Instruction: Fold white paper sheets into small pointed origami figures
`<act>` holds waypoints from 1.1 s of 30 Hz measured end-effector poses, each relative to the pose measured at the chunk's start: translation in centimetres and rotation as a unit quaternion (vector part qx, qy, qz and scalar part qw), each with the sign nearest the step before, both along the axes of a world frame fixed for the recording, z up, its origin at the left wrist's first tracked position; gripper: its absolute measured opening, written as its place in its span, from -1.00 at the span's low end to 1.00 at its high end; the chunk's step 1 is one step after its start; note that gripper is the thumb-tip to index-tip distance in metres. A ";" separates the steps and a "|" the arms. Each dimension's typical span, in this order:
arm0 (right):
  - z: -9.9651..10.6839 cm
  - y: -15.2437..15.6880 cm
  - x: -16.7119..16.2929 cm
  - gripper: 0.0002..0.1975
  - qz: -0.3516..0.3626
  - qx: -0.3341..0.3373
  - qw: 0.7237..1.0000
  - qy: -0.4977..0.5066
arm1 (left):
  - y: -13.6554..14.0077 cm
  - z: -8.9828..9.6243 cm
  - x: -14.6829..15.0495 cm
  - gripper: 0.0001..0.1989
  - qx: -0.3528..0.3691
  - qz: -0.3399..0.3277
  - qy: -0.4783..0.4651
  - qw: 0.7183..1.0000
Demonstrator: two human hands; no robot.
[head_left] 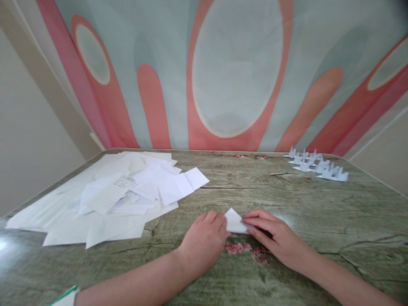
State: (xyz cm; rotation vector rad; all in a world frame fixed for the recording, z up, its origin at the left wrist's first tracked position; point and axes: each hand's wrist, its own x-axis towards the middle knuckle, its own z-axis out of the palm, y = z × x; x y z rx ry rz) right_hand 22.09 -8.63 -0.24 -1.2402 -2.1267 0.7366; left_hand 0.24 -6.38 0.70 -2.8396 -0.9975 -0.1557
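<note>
A small piece of white folded paper [234,222] lies at the near middle of the table, its visible part coming to a point at the top. My left hand [207,234] covers its left end, with the fingers curled together on it. From the right, my right hand [269,233] pinches the other end between the thumb and the fingers. Both ends of the paper are partly hidden under my fingers.
A spread-out heap of white paper sheets [114,199] covers the table's left side, some with writing. Several folded white paper cranes [318,165] stand at the far right. Behind the wood-patterned table [242,182] hangs a patterned cloth [177,85].
</note>
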 end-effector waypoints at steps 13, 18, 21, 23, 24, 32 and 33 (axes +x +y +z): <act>0.4 0.1 -0.9 -0.73 0.025 0.075 0.992 -0.097 | -0.1 0.9 0.5 -0.67 -0.005 0.012 0.039 0.999; 0.1 0.7 -0.7 -0.74 0.018 0.104 0.986 -0.127 | 0.2 1.3 0.7 -0.74 -0.004 -0.003 0.064 0.998; -0.1 1.2 -0.4 -0.74 0.020 0.115 0.983 -0.141 | 0.9 1.4 0.8 -0.72 -0.003 -0.007 0.061 0.998; -0.2 1.7 -0.2 -0.74 0.018 0.123 0.981 -0.148 | 1.6 1.4 0.7 -0.66 -0.013 -0.012 0.051 0.999; -0.2 2.0 -0.2 -0.74 0.016 0.127 0.980 -0.152 | 1.9 1.4 0.6 -0.62 -0.017 -0.019 0.043 0.999; -0.3 3.2 -0.1 -0.74 -0.007 0.149 0.974 -0.173 | 4.5 1.1 -0.3 -0.52 -0.023 -0.072 -0.004 0.997; -0.4 3.3 -0.1 -0.74 -0.011 0.150 0.973 -0.176 | 4.7 1.2 -0.4 -0.53 -0.024 -0.079 -0.006 0.997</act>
